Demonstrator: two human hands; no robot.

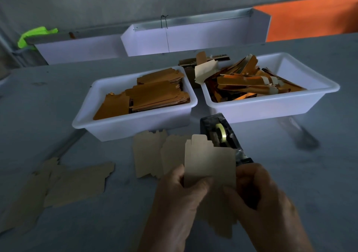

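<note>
A flat tan cardboard box blank (210, 161) stands upright between both hands just above the grey table. My left hand (180, 197) pinches its lower left edge with thumb in front. My right hand (257, 195) grips its lower right edge, fingers curled round it. Right behind the blank sits a black tape dispenser (220, 133) holding a roll of clear tape. A white bin (133, 120) at centre left holds stacked flat orange-brown blanks. A second white bin (271, 106) at the right holds several folded shiny gold boxes piled loosely.
Several loose tan blanks lie on the table: two (153, 153) left of the dispenser and more (58, 186) at the far left. White shelf trays (174, 38) run along the back, with an orange panel (313, 17) at the right.
</note>
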